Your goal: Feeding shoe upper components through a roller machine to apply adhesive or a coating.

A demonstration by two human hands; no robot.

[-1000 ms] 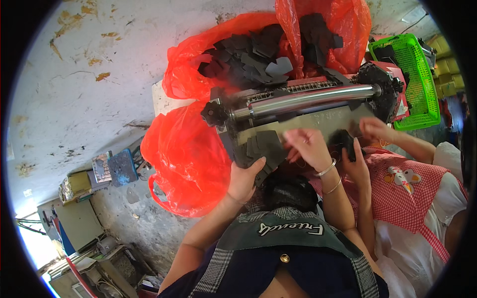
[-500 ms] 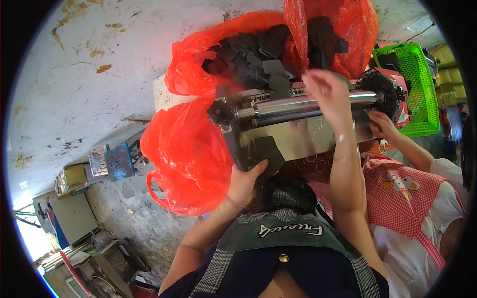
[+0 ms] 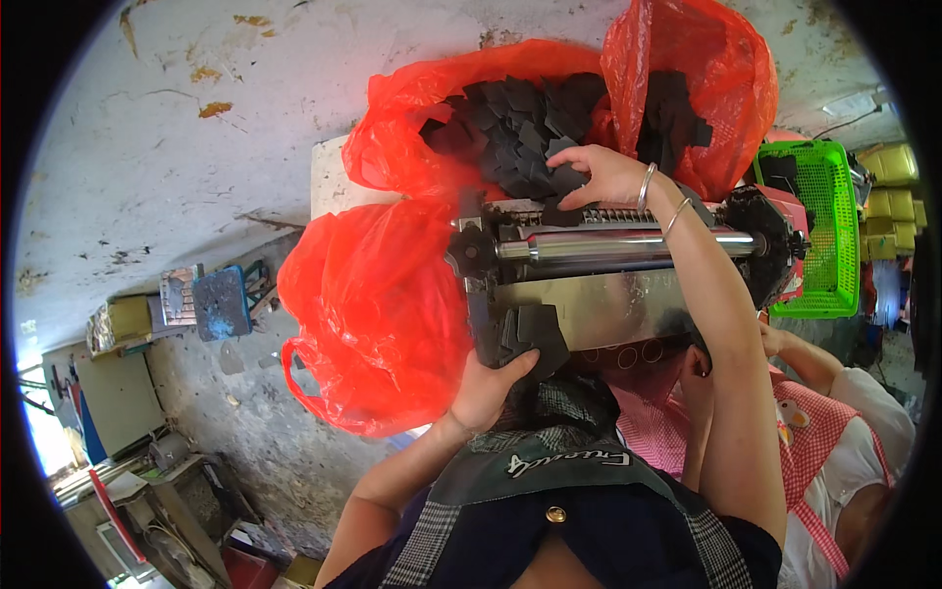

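Observation:
A small stack of flat black pieces [image 3: 532, 339] lies in my left hand [image 3: 488, 390], thumb on top, at the near left corner of a roller machine [image 3: 589, 309]. My right hand [image 3: 610, 177] reaches across the machine's shiny metal roller [image 3: 628, 245]. Its thumb and fingers are apart, around a single black piece [image 3: 563, 181] at the machine's far edge; I see no closed grip on it. Just behind, a red plastic bag [image 3: 392, 123] lies open with many more black pieces [image 3: 515, 123] heaped inside.
Another red bag [image 3: 378, 314] bulges left of the machine. A green plastic basket [image 3: 834, 231] stands at the right. On my right a co-worker in a red checked apron [image 3: 819, 422] sits close, one hand [image 3: 697, 378] near the machine's front edge. Small stools [image 3: 224, 302] stand at the left.
My right hand has moved left, from above the roller to the black piece at the far edge. My left hand still holds its stack. The co-worker's hand has drawn back from the roller.

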